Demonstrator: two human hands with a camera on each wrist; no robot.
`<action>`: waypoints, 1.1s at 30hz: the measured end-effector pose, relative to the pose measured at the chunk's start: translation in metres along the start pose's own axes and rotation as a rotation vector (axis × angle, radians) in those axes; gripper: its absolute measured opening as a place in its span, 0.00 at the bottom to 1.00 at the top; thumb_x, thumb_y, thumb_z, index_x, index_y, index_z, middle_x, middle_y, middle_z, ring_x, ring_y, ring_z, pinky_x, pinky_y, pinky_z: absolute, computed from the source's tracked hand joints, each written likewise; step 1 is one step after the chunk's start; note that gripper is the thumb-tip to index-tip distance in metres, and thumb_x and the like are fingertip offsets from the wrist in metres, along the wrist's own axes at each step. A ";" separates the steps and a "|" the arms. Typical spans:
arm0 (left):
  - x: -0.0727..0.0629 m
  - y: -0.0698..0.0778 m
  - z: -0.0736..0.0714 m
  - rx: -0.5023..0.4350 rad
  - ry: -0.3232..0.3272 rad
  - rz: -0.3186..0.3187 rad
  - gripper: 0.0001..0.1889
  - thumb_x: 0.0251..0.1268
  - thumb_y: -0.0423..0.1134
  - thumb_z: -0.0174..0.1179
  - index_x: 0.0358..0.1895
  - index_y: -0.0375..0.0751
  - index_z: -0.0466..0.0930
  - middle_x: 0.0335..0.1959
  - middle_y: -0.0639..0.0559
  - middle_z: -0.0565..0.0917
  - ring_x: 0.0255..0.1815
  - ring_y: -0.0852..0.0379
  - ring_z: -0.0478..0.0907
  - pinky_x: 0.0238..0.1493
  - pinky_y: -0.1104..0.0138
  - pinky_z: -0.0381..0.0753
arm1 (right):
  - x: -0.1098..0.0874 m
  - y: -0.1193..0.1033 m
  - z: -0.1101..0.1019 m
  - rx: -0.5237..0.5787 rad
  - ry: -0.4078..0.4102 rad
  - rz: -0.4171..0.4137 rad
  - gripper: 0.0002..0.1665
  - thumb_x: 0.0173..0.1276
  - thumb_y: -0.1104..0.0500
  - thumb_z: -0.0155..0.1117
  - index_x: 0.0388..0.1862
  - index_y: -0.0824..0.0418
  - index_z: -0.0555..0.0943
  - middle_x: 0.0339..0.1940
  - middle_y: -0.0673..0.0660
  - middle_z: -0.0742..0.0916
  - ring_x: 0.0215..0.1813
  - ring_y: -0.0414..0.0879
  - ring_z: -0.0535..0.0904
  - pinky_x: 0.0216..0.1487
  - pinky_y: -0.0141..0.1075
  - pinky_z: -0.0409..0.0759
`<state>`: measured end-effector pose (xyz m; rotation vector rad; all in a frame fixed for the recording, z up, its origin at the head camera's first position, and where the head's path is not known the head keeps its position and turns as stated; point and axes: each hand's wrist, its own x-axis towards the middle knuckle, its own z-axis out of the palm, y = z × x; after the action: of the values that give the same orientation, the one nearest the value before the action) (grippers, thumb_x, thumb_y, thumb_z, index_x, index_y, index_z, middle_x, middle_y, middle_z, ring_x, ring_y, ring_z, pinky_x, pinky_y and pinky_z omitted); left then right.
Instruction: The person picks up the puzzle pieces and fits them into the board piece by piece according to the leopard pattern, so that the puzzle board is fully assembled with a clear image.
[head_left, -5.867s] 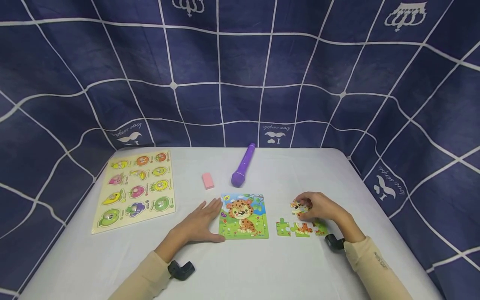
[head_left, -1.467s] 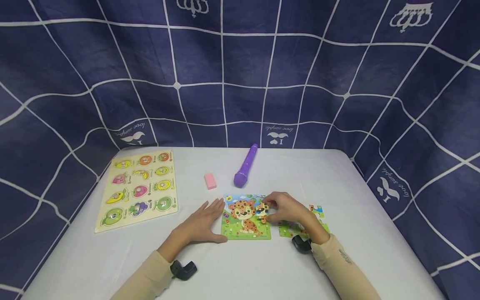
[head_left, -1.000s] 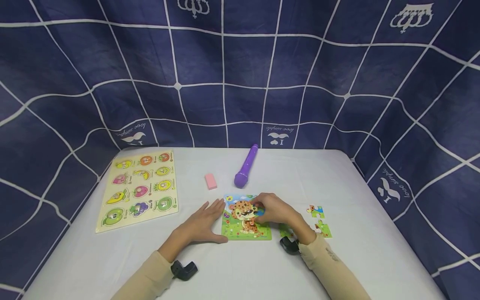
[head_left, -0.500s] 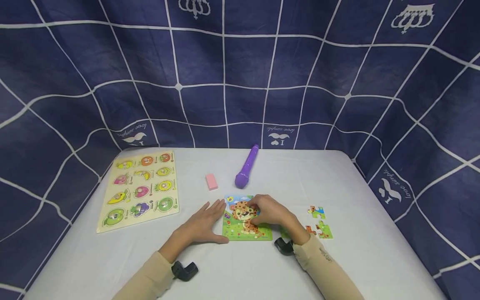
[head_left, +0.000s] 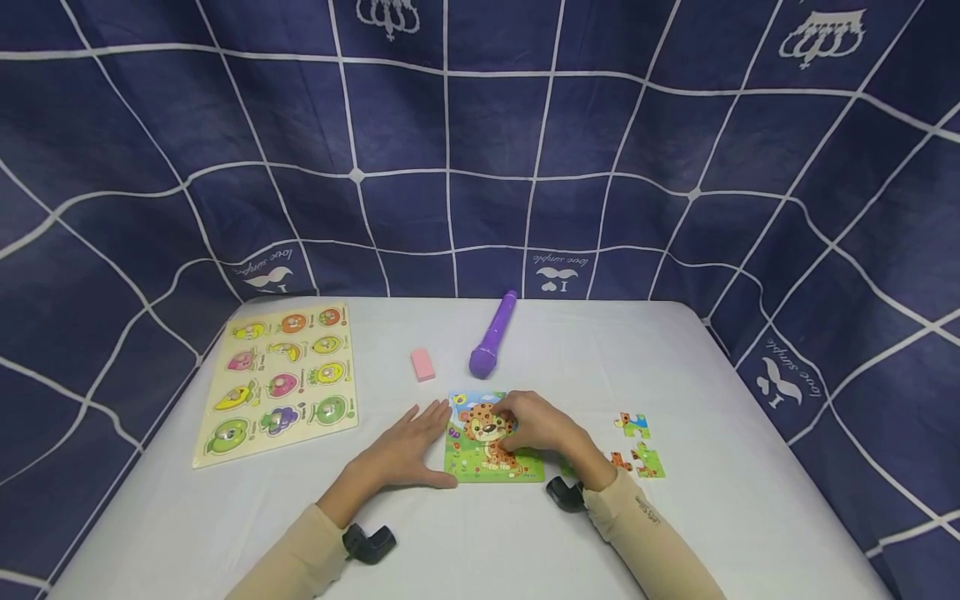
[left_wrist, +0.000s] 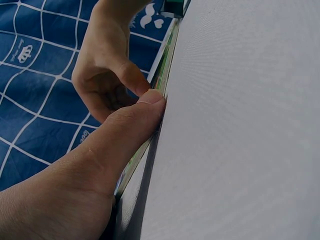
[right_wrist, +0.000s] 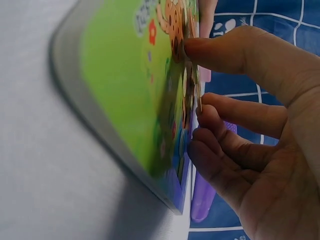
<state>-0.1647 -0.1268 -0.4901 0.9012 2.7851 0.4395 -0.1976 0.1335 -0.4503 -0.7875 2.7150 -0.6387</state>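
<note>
A square leopard puzzle board (head_left: 465, 462) lies on the table between both hands. My left hand (head_left: 405, 450) rests flat at its left side, fingers straight and thumb at the lower left corner; the left wrist view has the thumb (left_wrist: 127, 120) against the edge. Over the upper right part of the board, my right hand (head_left: 540, 423) pinches a thin jigsaw piece (right_wrist: 197, 85) between thumb and fingers, set over the leopard's head. Loose jigsaw pieces (head_left: 648, 459) lie right of the board, one with blue sky (head_left: 636, 426) above them; the right wrist partly hides some.
Behind the board lie a pink block (head_left: 422, 364) and a purple toy microphone (head_left: 492, 337). A fruit peg puzzle (head_left: 217, 400) takes up the left side of the white table (head_left: 480, 550). Blue gridded cloth (head_left: 480, 125) hangs around the table's back and sides.
My right hand has carried the leopard-face piece from the loose ones leftward onto the board, where it is now almost still. My left hand has stayed at the board's left side.
</note>
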 end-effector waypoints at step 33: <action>0.000 0.000 -0.001 0.000 0.001 -0.009 0.62 0.45 0.78 0.58 0.77 0.37 0.50 0.80 0.46 0.50 0.81 0.50 0.46 0.81 0.51 0.45 | 0.001 0.002 0.000 0.016 -0.018 0.007 0.29 0.50 0.53 0.79 0.51 0.62 0.84 0.42 0.51 0.86 0.44 0.41 0.80 0.50 0.36 0.83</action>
<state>-0.1649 -0.1266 -0.4892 0.8889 2.7890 0.4384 -0.1995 0.1347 -0.4515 -0.7762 2.6913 -0.6478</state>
